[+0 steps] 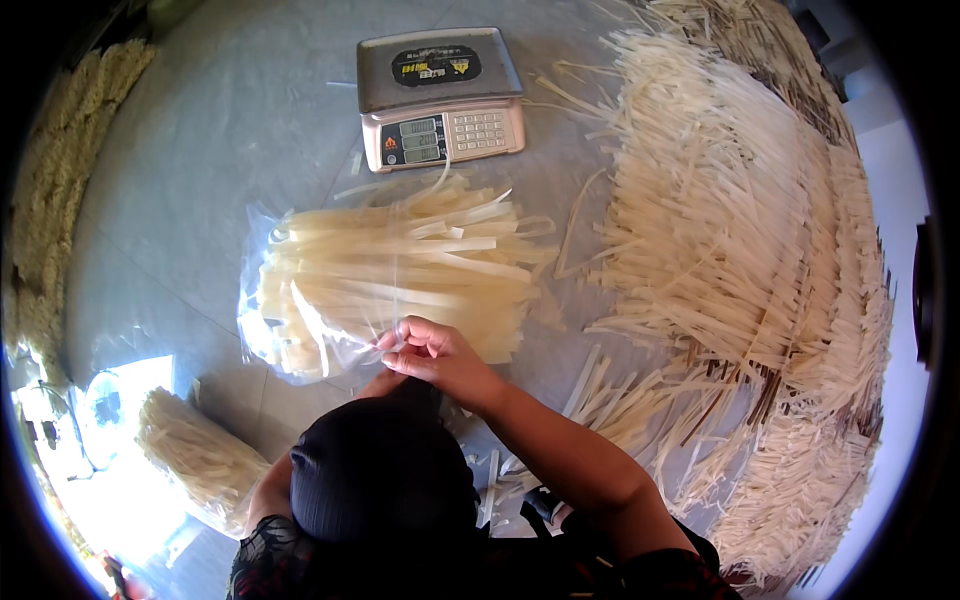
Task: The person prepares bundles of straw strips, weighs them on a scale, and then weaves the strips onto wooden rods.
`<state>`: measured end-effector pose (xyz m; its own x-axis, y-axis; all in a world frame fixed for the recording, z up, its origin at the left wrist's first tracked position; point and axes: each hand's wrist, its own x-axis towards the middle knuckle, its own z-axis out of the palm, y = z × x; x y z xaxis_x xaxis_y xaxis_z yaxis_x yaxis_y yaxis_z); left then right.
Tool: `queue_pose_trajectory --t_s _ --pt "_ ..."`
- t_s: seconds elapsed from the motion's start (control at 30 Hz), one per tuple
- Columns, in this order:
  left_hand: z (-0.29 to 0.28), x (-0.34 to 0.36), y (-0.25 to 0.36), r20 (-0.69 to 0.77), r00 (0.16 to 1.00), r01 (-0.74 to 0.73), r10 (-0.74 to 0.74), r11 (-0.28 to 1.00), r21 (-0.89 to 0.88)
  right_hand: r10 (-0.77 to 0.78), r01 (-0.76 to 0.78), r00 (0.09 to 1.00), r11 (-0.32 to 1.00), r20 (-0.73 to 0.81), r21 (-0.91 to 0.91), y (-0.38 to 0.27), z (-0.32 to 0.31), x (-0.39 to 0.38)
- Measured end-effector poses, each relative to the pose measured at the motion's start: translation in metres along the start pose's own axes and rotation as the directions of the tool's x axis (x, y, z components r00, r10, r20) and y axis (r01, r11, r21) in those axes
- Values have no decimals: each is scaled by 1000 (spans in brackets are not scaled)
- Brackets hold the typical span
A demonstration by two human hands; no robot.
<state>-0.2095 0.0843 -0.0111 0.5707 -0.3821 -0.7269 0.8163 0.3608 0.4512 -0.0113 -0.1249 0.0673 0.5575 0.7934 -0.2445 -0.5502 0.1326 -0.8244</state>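
Note:
A clear plastic bag (262, 335) lies on the floor before me, pulled partway over a bundle of pale yellow flat dried strips (450, 265). The strips' right ends stick out of the bag's mouth. At the near edge of the mouth, my right hand (435, 355) is closed, thumb and fingers pinching the film. My left hand (380, 384) is beside it, low against the same edge. A dark rounded shape (385, 470) covers much of the left arm, and the left fingers are hidden.
An electronic scale (440, 75) with a metal pan stands beyond the bundle. Large heaps of pale strips (710, 200) cover the right side, with loose strips (640, 400) in front. A filled bag (195, 445) lies at the near left. Beige stacked material (60, 190) lines the far left.

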Motion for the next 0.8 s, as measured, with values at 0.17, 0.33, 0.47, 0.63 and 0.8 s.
queue_pose_trajectory --t_s 0.17,0.33,0.47,0.63,0.8 --pt "46 59 65 136 973 -140 187 944 -298 -79 108 988 965 129 -239 -87 18 4" --pt "79 125 168 249 889 -236 384 852 -468 -170 204 971 957 170 -206 -170 11 36" --pt "75 181 293 64 861 -418 504 774 -475 -298 338 941 872 163 -355 -236 -31 105" --pt "76 257 384 -210 772 -619 600 635 -463 -204 195 977 743 61 -641 -264 -101 195" --pt "68 298 374 -229 807 -584 544 682 -440 -172 21 973 723 -152 -691 -242 -150 221"
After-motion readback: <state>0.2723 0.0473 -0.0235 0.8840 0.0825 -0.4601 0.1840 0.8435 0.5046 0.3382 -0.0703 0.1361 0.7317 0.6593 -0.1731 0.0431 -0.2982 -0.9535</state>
